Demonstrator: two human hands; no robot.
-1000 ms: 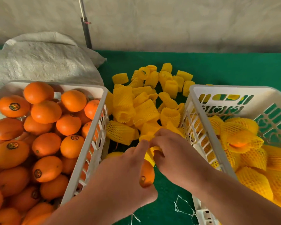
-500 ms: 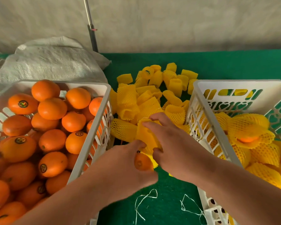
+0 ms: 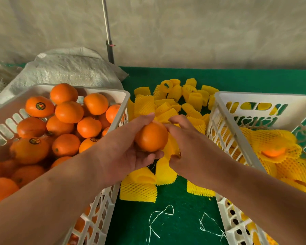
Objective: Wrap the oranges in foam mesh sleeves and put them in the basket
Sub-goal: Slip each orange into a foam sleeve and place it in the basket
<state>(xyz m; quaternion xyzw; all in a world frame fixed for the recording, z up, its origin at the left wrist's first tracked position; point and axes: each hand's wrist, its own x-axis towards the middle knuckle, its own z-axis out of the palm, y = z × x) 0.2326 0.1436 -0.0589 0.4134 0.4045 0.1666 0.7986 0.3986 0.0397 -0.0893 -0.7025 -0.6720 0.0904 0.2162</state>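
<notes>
While the orange [image 3: 151, 137] is held above the green tabletop [image 3: 175, 218], it is cupped in the grip of the left hand [image 3: 129, 152], fingers curled round it. A yellow foam sleeve [image 3: 171, 147], touching the orange's right side, is pinched by the right hand [image 3: 193, 149]. Loose sleeves [image 3: 166, 106] are piled beyond and below the orange. Left of the orange stands the crate of bare oranges [image 3: 42, 96]; right of it, the basket [image 3: 224, 121] holding wrapped oranges [image 3: 276, 147].
</notes>
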